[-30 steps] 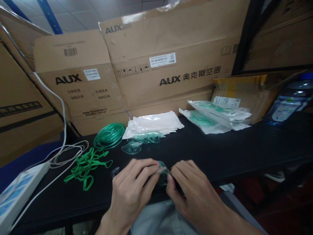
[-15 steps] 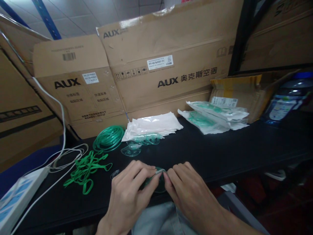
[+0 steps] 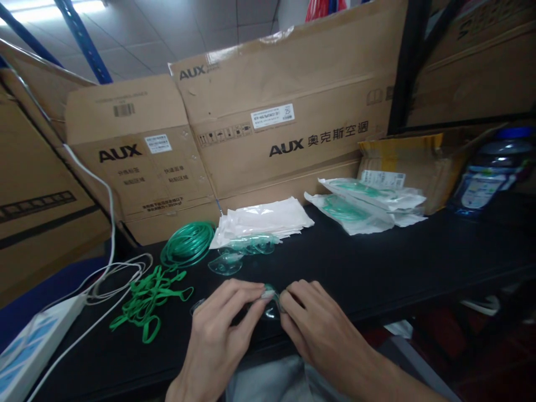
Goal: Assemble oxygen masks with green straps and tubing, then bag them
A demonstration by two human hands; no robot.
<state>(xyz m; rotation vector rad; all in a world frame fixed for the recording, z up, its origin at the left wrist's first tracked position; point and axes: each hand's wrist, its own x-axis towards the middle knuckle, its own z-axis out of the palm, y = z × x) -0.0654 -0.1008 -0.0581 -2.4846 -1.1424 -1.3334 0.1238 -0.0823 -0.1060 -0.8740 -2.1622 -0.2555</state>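
While both hands [image 3: 221, 324] [image 3: 320, 318] pinch a clear greenish piece [image 3: 271, 311], the carton [image 3: 293, 89] behind reads "AUX 奥克斯空调".

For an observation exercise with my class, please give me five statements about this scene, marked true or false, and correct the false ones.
1. The left hand and right hand both hold one translucent plastic mask. True.
2. The green straps lie to the right of the white pouches. False: the green straps lie to their left.
3. The coiled green tubing lies farther back than the green straps. True.
4. The blue-capped bottle stands at the far left. False: the blue-capped bottle stands at the far right.
5. A white power strip lies at the left. True.
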